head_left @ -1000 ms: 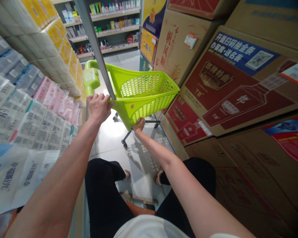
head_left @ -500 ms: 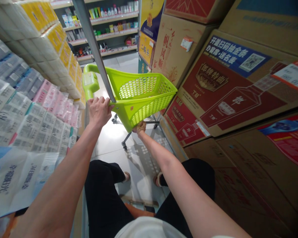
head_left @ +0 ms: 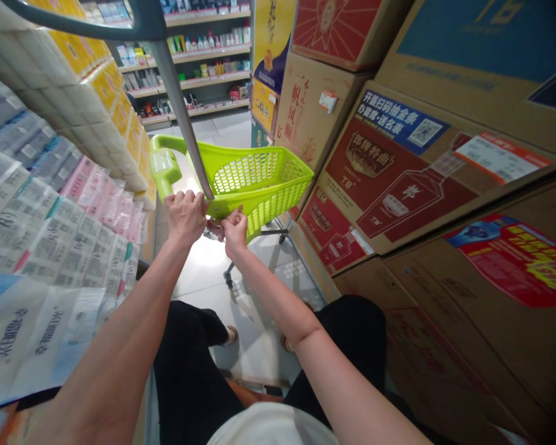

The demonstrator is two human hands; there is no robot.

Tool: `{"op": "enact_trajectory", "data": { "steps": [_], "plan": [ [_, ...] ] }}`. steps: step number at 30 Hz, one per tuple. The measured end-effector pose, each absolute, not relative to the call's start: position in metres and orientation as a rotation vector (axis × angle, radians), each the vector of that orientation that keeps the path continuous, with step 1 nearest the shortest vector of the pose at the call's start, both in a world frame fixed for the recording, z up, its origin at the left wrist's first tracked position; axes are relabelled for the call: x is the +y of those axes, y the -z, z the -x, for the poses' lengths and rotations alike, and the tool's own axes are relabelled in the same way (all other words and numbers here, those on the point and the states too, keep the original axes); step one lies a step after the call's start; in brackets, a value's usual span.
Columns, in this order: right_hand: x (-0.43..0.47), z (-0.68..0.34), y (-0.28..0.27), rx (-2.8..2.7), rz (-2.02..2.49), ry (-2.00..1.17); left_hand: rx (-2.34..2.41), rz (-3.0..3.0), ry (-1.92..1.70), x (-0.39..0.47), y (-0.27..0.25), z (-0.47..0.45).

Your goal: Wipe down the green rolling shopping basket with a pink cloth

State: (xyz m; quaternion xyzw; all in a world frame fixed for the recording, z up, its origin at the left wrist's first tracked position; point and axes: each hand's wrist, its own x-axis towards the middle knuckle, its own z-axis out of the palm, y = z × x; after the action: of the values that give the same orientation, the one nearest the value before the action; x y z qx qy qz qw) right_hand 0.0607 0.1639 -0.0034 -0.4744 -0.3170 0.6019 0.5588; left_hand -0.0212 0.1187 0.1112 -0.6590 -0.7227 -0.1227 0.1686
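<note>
Fingers of the left hand (head_left: 185, 217) are clasping the near rim of the green cart (head_left: 254, 198), standing on the floor (head_left: 199, 266) between wrapped packs (head_left: 76, 238) and cartons (head_left: 322, 114); right hand (head_left: 234, 233) is bunching its fingers just beside, pinch unclear; stiff plastic, probably rolling light, rim suiting a firm hold; red carton (head_left: 393, 176) is reading 郎牌特曲, yellow box (head_left: 263, 106) 二锅头.

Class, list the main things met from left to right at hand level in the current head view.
White printed packs, pink packs, left hand, right hand, green basket, red-and-brown cartons.
</note>
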Motion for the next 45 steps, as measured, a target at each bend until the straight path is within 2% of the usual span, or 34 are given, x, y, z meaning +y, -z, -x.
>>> {"op": "enact_trajectory", "data": {
  "steps": [4,10,14,17,23,27,30,37,42,45],
  "plan": [
    [0.140,-0.068,-0.001,-1.141,1.136,-0.942,-2.041,1.865,0.312,0.109,-0.112,0.014],
    [0.118,-0.090,0.016,-1.169,1.326,-0.977,-2.038,1.841,0.324,0.091,-0.110,0.000],
    [0.118,-0.108,-0.024,-1.469,1.198,-0.668,-2.015,1.799,0.344,0.083,-0.104,-0.012],
    [0.117,-0.123,-0.055,-1.773,1.192,-0.558,-2.009,1.812,0.359,0.077,-0.103,-0.020],
    [0.140,-0.172,-0.063,-2.126,1.197,-0.366,-1.990,2.065,0.300,0.064,-0.124,0.000],
    [0.161,-0.191,-0.062,-2.095,1.410,-0.415,-1.901,2.197,0.379,0.065,-0.138,0.045],
    [0.151,-0.176,-0.068,-2.081,1.353,-0.462,-1.888,2.256,0.386,0.073,-0.135,0.063],
    [0.118,-0.137,-0.088,-1.894,1.092,-0.575,-1.948,2.200,0.501,0.082,-0.123,0.056],
    [0.138,-0.161,-0.081,-2.008,1.200,-0.553,-1.966,2.220,0.489,0.079,-0.121,0.051],
    [0.141,-0.164,-0.086,-1.968,1.279,-0.694,-1.959,2.198,0.549,0.077,-0.117,0.046]
  ]
}}
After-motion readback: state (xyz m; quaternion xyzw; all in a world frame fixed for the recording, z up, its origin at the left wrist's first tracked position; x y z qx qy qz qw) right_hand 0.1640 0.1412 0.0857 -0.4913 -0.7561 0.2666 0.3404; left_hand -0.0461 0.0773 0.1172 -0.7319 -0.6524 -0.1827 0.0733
